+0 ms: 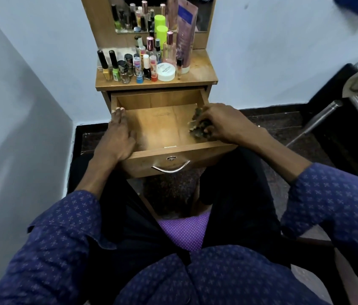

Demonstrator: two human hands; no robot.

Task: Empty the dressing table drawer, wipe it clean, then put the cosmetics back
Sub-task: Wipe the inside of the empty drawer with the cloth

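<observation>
The fingers [204,128] of the right hand [222,124] are curled round a crumpled cloth [196,123], pressing it to the drawer [162,124] floor at the 3 o'clock side, against the right wall. The left hand [116,135] lies flat along the 9 o'clock wall, fingers straight and close together, tips reaching toward the back corner, seemingly steadying the drawer. Nothing but the cloth shows inside; the wiping step looks under way. The unwiped floor stretches from the cloth toward 9 o'clock, so the coming stroke probably runs crosswise, and the right hand does it. The cosmetics [138,67] stand crowded on the counter [200,71] at 12 o'clock, beyond the drawer's back edge, bottles upright, with a white jar [166,72] at the front, about equally near both hands.
</observation>
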